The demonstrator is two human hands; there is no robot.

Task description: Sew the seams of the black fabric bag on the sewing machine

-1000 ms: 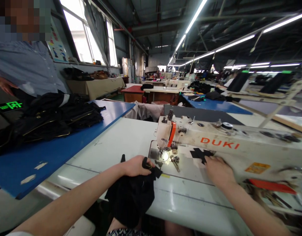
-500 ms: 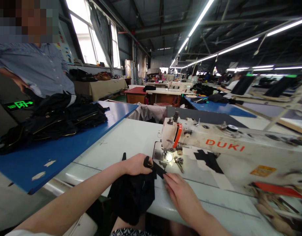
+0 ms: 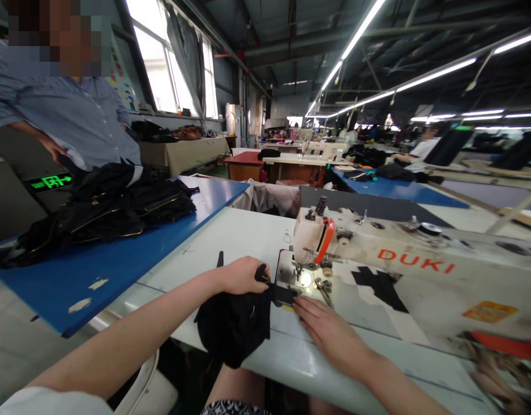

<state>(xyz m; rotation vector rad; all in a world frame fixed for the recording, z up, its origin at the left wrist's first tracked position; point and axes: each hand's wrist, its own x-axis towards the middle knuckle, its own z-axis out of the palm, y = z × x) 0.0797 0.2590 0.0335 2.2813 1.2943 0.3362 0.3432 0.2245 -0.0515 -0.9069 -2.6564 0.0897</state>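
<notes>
My left hand [image 3: 244,275] is closed on a piece of black fabric [image 3: 233,331], which hangs over the front edge of the sewing table [image 3: 230,230]. Part of the fabric pokes up past my thumb, where a small brassy spot shows. From there a narrow black strip [image 3: 285,295] runs right to my right hand [image 3: 328,325], whose fingers lie together on its end. The strip rests just in front of the needle area of the sewing machine [image 3: 311,242], under a small lit lamp. My right fingertips are partly hidden.
A heap of black garments with gold zips [image 3: 127,202] lies on a blue table [image 3: 161,245] to the left, where a person [image 3: 83,121] stands. Black scraps [image 3: 380,288] lie beneath the machine arm. More machines and tables fill the background.
The black strip has swung from slanting to nearly level, and its right end is closer to the machine. My right hand moved slightly up with it. The hanging fabric has lifted a little.
</notes>
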